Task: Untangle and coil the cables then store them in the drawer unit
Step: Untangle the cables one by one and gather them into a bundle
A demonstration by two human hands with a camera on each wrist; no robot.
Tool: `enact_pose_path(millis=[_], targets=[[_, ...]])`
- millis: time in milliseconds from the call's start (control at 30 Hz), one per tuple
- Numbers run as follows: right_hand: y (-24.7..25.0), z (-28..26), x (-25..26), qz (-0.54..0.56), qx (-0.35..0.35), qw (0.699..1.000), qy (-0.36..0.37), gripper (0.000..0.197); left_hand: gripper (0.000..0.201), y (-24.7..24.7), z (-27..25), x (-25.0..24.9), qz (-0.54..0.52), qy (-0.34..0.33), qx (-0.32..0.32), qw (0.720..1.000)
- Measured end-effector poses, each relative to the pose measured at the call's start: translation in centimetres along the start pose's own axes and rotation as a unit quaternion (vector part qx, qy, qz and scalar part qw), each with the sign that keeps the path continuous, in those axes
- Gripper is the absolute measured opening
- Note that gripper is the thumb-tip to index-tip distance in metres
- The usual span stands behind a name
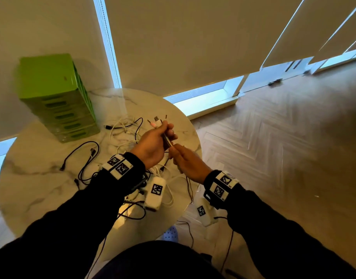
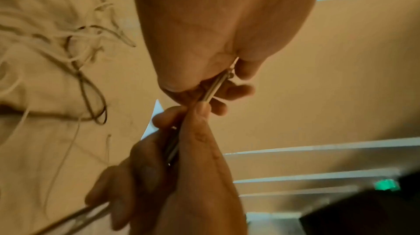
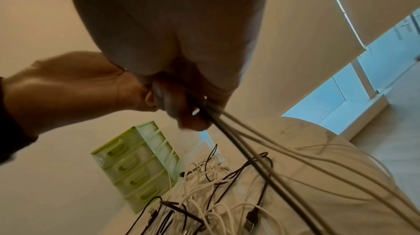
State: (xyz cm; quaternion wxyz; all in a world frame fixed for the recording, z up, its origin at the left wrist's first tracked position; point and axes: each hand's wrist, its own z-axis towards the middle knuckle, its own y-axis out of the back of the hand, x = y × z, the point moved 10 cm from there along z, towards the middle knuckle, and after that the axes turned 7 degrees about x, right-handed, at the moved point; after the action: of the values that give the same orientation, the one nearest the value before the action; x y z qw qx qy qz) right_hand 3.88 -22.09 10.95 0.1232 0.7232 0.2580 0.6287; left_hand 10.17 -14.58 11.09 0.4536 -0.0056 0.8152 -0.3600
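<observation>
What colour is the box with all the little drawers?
The drawer unit is bright lime green. It shows best in the head view.

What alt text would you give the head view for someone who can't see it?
Above a round marble table, the left hand grips a bundle of cables with plugs sticking out past its fingers, while the right hand pinches the same bundle. Loose black and white cables lie beside a green drawer unit.
</observation>
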Motion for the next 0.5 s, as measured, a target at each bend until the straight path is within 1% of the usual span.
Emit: enact_pose_path(millis=[100, 200, 267, 333, 367, 400, 433, 467, 500], targets=[[-2.0, -0.4, -1.2, 0.015, 0.07, 0.997, -0.026, 0.041, 0.034, -0.7, -0.4, -1.6, 0.04, -0.038, 0.037, 0.998], [-4.2, -1.5, -4.2, 0.064, 0.164, 0.982, -0.062, 0.029, 0.036, -0.4, -0.9, -2.5, 0.038, -0.035, 0.058, 0.997], [-5.3, -2.4, -6.8, 0.072, 0.222, 0.966, -0.114, 0.028, 0.036, 0.4, -0.9, -2.6, 0.053, -0.031, 0.053, 0.997], [-5.1, -3.0, -9.5, 0.021, 0.261, 0.949, -0.176, 0.033, 0.035, 1.1, -0.9, -2.8, 0.092, -0.039, 0.051, 0.994], [-4.4, -3.0, -10.7, -0.025, 0.266, 0.944, -0.195, 0.035, 0.031, 1.4, -0.8, -3.0, 0.119, -0.054, 0.051, 0.99], [-3.2, -2.8, -11.7, -0.087, 0.255, 0.941, -0.203, 0.036, 0.025, 1.8, -0.8, -3.2, 0.143, -0.073, 0.047, 0.986], [-1.4, -2.4, -12.3, -0.17, 0.224, 0.939, -0.2, 0.035, 0.019, 2.1, -0.9, -3.6, 0.16, -0.095, 0.043, 0.982], [0.6, -1.9, -12.6, -0.27, 0.174, 0.928, -0.188, 0.032, 0.015, 2.2, -1.1, -4.0, 0.168, -0.118, 0.04, 0.978], [2.6, -1.5, -12.4, -0.356, 0.113, 0.911, -0.174, 0.026, 0.012, 2.3, -1.2, -4.6, 0.168, -0.139, 0.034, 0.975]])
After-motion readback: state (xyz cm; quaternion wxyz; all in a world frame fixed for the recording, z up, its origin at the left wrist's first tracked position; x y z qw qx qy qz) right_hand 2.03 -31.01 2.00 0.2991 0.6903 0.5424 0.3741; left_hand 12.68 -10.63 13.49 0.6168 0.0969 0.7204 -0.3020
